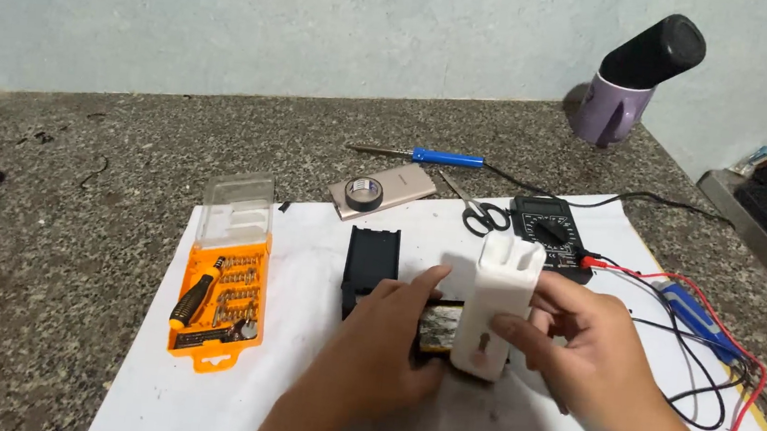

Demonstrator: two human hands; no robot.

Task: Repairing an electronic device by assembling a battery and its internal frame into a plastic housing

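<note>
My right hand point(577, 342) grips a white plastic casing point(499, 302), held upright over the white sheet point(306, 236). My left hand point(389, 347) holds a dark inner part with a yellowish flat cell point(437, 328) that sits at the casing's left side; whether it is inside the casing or just against it I cannot tell. A black plastic shell point(369, 263) lies just behind my left hand.
An open orange screwdriver-bit case point(221, 298) lies at the left. Behind are a roll of black tape on a flat gold device point(376, 191), scissors point(479, 213), a blue soldering iron point(427, 155), a black multimeter point(552, 232) with red and black leads point(725, 370), and a purple mug point(611, 111).
</note>
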